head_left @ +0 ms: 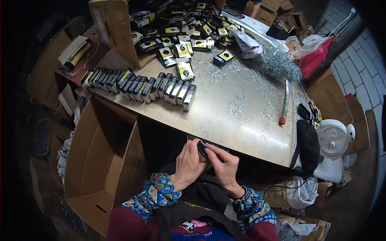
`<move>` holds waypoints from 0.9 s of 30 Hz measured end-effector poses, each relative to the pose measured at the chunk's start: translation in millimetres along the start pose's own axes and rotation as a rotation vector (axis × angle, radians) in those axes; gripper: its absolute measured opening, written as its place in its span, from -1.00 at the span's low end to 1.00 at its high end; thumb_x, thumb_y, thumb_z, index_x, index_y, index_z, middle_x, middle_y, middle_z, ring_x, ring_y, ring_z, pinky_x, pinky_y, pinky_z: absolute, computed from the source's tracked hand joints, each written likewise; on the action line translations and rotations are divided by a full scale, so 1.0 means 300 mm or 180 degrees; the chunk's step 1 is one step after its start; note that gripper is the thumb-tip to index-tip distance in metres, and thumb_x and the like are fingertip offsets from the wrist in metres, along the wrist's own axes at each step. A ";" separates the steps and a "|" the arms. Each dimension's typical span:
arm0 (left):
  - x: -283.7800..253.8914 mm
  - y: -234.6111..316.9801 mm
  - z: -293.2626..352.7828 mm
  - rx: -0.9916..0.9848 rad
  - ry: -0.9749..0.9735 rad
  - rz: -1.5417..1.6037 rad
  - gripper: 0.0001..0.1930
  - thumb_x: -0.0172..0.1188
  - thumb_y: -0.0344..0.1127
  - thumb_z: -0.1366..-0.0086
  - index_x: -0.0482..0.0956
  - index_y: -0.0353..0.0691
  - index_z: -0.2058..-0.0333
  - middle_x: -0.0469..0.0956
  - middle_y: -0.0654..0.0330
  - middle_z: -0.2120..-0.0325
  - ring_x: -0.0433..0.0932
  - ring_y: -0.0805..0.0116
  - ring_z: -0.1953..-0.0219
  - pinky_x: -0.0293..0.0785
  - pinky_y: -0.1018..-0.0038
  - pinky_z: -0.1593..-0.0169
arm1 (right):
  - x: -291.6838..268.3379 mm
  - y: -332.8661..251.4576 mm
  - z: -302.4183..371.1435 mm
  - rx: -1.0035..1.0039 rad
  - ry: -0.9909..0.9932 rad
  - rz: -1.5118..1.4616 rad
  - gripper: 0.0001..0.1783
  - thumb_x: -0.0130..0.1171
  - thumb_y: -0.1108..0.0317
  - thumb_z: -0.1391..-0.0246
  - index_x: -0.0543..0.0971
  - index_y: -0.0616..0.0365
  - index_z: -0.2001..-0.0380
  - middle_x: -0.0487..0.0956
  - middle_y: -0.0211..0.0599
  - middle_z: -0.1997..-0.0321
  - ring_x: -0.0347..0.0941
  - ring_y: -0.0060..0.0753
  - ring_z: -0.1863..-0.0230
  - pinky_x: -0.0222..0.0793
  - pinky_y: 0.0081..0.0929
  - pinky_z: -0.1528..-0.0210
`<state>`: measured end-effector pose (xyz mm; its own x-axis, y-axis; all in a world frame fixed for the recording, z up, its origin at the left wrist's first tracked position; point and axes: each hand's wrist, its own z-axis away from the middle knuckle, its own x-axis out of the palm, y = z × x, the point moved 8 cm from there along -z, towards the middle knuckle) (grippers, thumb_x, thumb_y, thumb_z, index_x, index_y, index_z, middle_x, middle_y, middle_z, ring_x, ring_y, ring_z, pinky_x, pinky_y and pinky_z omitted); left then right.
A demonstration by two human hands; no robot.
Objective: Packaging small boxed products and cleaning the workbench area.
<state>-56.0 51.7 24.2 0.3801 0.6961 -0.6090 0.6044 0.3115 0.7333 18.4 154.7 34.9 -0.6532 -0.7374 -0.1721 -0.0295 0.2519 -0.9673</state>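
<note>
- Small dark box [202,148]: held just off the table's [257,136] near edge; its upper face looks black, the rest mostly hidden.
- Left hand [188,164] is clamped around it; right hand [226,165] pinches its end, apparently working that end.
- Next likely calls for steady left support, fine right fingertip pressure.

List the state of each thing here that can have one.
Left hand, closed around a small box
Right hand, touching the small box
Small box, held up off the table; open or shut unclear
Box row, standing side by side
Box pile, jumbled
Wire bits, scattered loose
Rod, lying flat
Carton, open
Fan, on or off unclear
</note>
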 end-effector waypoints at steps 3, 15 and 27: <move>-0.002 0.002 0.002 0.0023 0.0110 0.0023 -0.36 0.38 -0.34 0.00 0.23 -0.38 -0.01 0.42 -0.09 0.23 0.49 -0.12 0.19 0.48 0.19 0.21 | -0.003 0.039 0.003 0.0371 0.0013 -0.0187 -0.78 0.28 0.53 -0.07 0.65 0.32 0.17 0.69 -0.19 0.24 0.55 -0.67 0.29 0.48 -0.72 0.27; 0.012 0.051 -0.064 -0.0086 -0.0387 0.0724 -0.45 0.28 -0.37 -0.09 0.24 -0.35 -0.01 0.42 -0.08 0.24 0.47 -0.14 0.14 0.40 0.13 0.13 | -0.043 -0.066 0.020 -0.1658 0.0061 0.1286 -0.83 0.18 0.63 -0.06 0.58 0.37 0.23 0.64 0.06 0.19 0.64 -0.09 0.24 0.56 -0.42 0.18; -0.192 -0.159 -0.813 0.0260 -0.0392 -0.2046 -0.57 0.11 -0.03 -0.31 0.43 -0.25 0.03 0.49 -0.06 0.19 0.53 -0.22 0.19 0.46 -0.01 0.13 | -0.074 0.090 -0.342 -0.1558 -0.0683 0.3399 -0.54 0.02 0.28 -0.26 0.38 0.17 -0.20 0.36 0.02 -0.27 0.14 0.03 -0.38 0.00 0.00 -0.39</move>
<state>-277.4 154.6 98.1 0.0001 0.3071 -0.9517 0.7872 0.5869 0.1895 -45.6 242.2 31.7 -0.3844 -0.0877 -0.9190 0.1361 0.9792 -0.1504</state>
